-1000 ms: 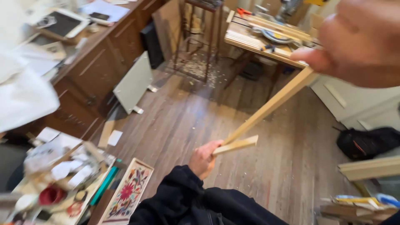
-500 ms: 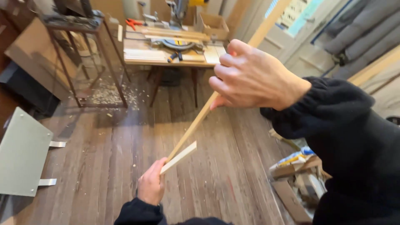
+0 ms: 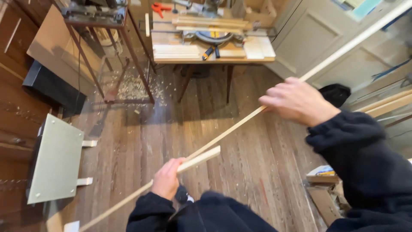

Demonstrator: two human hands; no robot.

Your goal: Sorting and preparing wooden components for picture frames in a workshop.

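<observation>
My right hand [image 3: 298, 102] grips a long thin wood strip [image 3: 231, 129] held diagonally above the plank floor [image 3: 257, 163]; my left hand [image 3: 166, 179] grips its lower part together with a short flat wood piece [image 3: 199, 158]. Beyond stands a workbench [image 3: 214, 58], miter saw [image 3: 212, 36] on top.

Two hands [image 3: 166, 182]; seemingly two wooden strips [image 3: 231, 131]; one workbench [image 3: 214, 58].

This is a woodworking workshop, probably set up inside a house. A wooden bench [image 3: 214, 60] at the far side carries a mitre saw [image 3: 212, 36] with stacked timber strips [image 3: 210, 21] and boards [image 3: 180, 50], and an orange clamp [image 3: 161, 7] lies near its back corner. Sawdust and shavings [image 3: 137, 88] litter the plank floor [image 3: 257, 159] under a metal-framed stand [image 3: 107, 51], whose machine on top is too cropped to identify.
</observation>
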